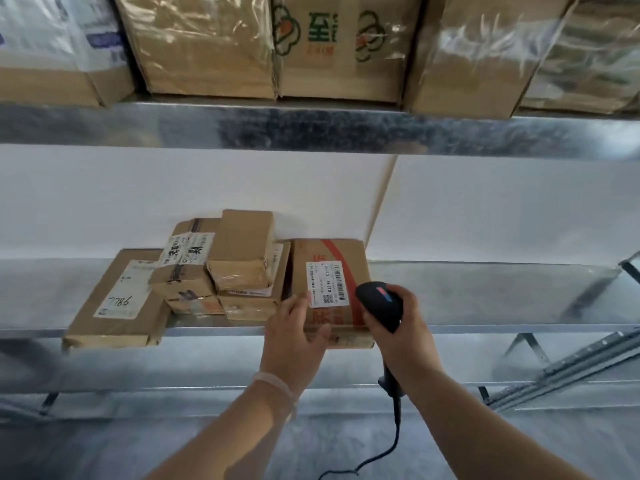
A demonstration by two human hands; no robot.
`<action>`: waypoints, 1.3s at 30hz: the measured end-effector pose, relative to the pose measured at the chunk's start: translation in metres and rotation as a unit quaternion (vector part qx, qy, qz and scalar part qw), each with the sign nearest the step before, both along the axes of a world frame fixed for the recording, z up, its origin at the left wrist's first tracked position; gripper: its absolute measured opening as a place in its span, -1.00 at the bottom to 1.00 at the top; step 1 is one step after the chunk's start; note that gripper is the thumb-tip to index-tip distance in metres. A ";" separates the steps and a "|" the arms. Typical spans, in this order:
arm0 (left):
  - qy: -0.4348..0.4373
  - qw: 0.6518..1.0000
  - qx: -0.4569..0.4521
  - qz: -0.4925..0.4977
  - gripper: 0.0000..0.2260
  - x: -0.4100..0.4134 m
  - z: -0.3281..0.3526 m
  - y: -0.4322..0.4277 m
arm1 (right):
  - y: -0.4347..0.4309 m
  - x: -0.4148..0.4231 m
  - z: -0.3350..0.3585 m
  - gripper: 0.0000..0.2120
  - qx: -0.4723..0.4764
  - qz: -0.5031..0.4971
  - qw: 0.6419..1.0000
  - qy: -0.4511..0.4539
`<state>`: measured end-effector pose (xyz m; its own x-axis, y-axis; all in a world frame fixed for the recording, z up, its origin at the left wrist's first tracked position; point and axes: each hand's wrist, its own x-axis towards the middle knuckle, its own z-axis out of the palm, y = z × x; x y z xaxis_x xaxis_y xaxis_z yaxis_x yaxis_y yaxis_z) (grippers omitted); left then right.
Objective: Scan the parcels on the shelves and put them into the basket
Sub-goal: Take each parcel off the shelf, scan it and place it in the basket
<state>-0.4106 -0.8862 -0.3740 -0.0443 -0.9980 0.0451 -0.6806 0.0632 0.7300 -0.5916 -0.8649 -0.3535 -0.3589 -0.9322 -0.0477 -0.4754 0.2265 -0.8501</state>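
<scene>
Right now we are holding the red-taped parcel (341, 252) by its near-left corner with our left hand (294, 337): the fingers (294, 303) are lying together over its top beside the white shipping label (325, 284), and the thumb is pressing against the near edge, so the corner is being pinched between them. This parcel is lying flat on the metal shelf (485, 292), with its front edge overhanging the shelf lip.

At three o'clock from the label, our right hand (407, 327) is wrapping its fingers tightly round the black barcode scanner (379, 299), whose head is pointing toward the label and hanging just beside the parcel's right edge. The scanner cable (394, 438) is trailing down toward six o'clock.

At nine o'clock from the held parcel, a stack of small brown parcels (221, 265) is sitting against it. Further toward nine o'clock, a flat parcel (117, 299) with handwritten digits is jutting over the shelf edge.

At twelve o'clock, large plastic-wrapped cartons (339, 46) are standing on the upper shelf (311, 129). We are wearing a pale wristband (273, 384) on the left wrist.
</scene>
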 end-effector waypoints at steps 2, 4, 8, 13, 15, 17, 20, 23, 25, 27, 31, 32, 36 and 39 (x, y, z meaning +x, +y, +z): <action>-0.004 1.000 -0.012 0.020 -0.45 -0.012 -0.001 0.001 | 0.001 -0.015 0.000 -0.53 0.002 0.006 1.000 0.007; -0.001 0.999 -0.012 0.030 -0.44 -0.021 -0.001 0.000 | 0.001 -0.029 0.001 -0.54 0.000 0.007 1.000 0.010; 0.025 0.998 0.026 0.055 -0.42 -0.032 0.000 -0.013 | -0.009 -0.050 0.003 -0.55 0.003 0.012 1.000 -0.007; 0.056 0.992 0.090 0.069 -0.51 -0.036 0.003 -0.038 | -0.032 -0.053 0.002 -0.55 0.004 0.024 1.000 -0.015; 0.088 0.985 0.125 0.076 -0.56 -0.038 0.000 -0.044 | -0.039 -0.052 -0.002 -0.54 0.004 0.029 0.999 -0.020; 0.107 0.980 0.151 0.078 -0.56 -0.039 -0.004 -0.046 | -0.044 -0.052 -0.005 -0.52 0.003 0.039 0.999 -0.016; 0.123 0.976 0.162 0.082 -0.51 -0.040 -0.009 -0.046 | -0.045 -0.053 -0.008 -0.52 0.002 0.041 0.999 -0.025; 0.146 0.976 0.139 0.075 -0.61 -0.044 -0.006 -0.044 | -0.041 -0.055 -0.007 -0.53 -0.005 0.032 0.999 -0.042; 0.167 0.977 0.114 0.064 -0.62 -0.047 -0.002 -0.040 | -0.036 -0.059 -0.005 -0.53 -0.016 0.021 0.998 -0.052; 0.180 0.978 0.086 0.055 -0.57 -0.050 0.005 -0.036 | -0.030 -0.063 0.000 -0.51 -0.029 0.015 0.998 -0.055; 0.217 0.975 0.044 0.034 -0.61 -0.058 0.024 -0.028 | -0.019 -0.073 0.012 -0.49 -0.059 0.014 0.996 -0.070; 0.230 0.972 0.037 0.029 -0.62 -0.060 0.029 -0.026 | -0.017 -0.076 0.017 -0.48 -0.068 0.017 0.995 -0.073; 0.274 0.962 0.011 0.017 -0.68 -0.063 0.049 -0.016 | -0.008 -0.083 0.031 -0.48 -0.106 0.034 0.991 -0.072; 0.300 0.954 -0.002 0.009 -0.69 -0.063 0.062 -0.003 | 0.000 -0.086 0.040 -0.47 -0.126 0.055 0.988 -0.069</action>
